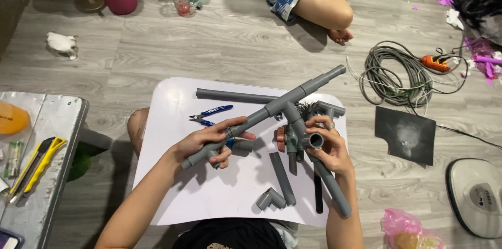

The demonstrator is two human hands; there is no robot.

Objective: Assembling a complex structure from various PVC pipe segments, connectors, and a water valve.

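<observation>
Starting at the left edge, a yellow utility knife [32, 164] lies on a metal side table [49, 176], well apart from the work. Next comes the white board [178, 196] resting across the person's lap, which carries the loose parts: blue-handled cutters [210, 113], a long grey pipe [235, 95] along its far edge, a short grey pipe piece [282, 178] and a grey elbow fitting [270, 199] near the front.

The left hand [206, 147] is wrapped closed around the lower end of the grey pipe assembly [285, 106], fingers curled under it and thumb over the top. That assembly is held in the air just above the board, its main run slanting up to the right through a tee joint. The right hand [328, 147] is closed around a branch of the same assembly, fingertips at an open socket [316, 140], with another pipe running down past the wrist.

As a judgement, the long assembly gives leverage: a twist between the two grips could pull an unseated joint apart or drop a branch onto the loose pieces, which could roll off the unsteady board. Further right, a coiled grey cable [392, 74] lies on the floor.
</observation>
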